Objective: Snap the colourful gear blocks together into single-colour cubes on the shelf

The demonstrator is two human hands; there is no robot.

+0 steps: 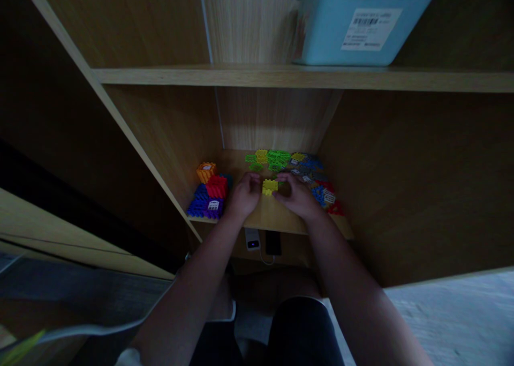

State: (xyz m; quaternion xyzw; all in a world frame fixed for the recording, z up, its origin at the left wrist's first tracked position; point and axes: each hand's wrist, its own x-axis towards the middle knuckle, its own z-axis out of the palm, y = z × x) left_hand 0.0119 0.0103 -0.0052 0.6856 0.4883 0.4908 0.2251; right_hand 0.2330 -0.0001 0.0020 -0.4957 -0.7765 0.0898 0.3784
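A small yellow interlocking plastic block (270, 187) with notched edges is on the lower shelf board (277, 214), between my two hands. My right hand (299, 196) is at its right side, the thumb at the near corner and the forefinger by the far corner, so it appears pinched there. To the left of the block, my left hand (246, 195) has its fingers bent and parted, with a small gap to the block. Bright green notched pieces (278, 159) and a yellow piece (262, 156) lie behind the hands.
Stacked blocks stand at left: orange (206, 172), red (217, 187) and purple (213, 207). Loose blue pieces (318, 196) and red pieces (335, 208) lie at right. A light-blue bin (333, 34) sits on the upper shelf (225, 76). Below are a power bank (252, 239) and a cabled phone (273, 243).
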